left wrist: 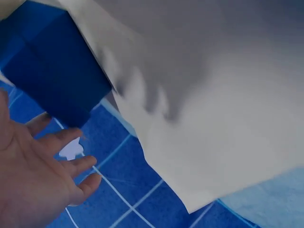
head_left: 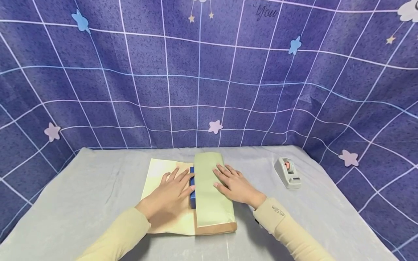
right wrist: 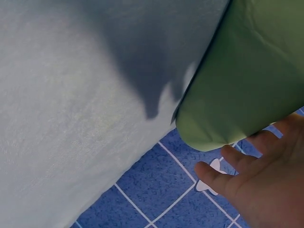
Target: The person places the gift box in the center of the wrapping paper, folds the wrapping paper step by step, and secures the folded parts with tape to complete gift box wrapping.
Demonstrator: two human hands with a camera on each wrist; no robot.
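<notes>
Paper sheet lies on the grey-covered table, its right portion folded over a blue box. With fingers extended and gripping nothing, the right hand rests on the folded portion; the left hand, likewise extended, is at the box's exposed side.

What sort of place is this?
Likely a makeshift indoor tabletop workspace: a grey cloth-covered table, a starry blue backdrop behind it, and a tape dispenser to the right of green paper.
</notes>
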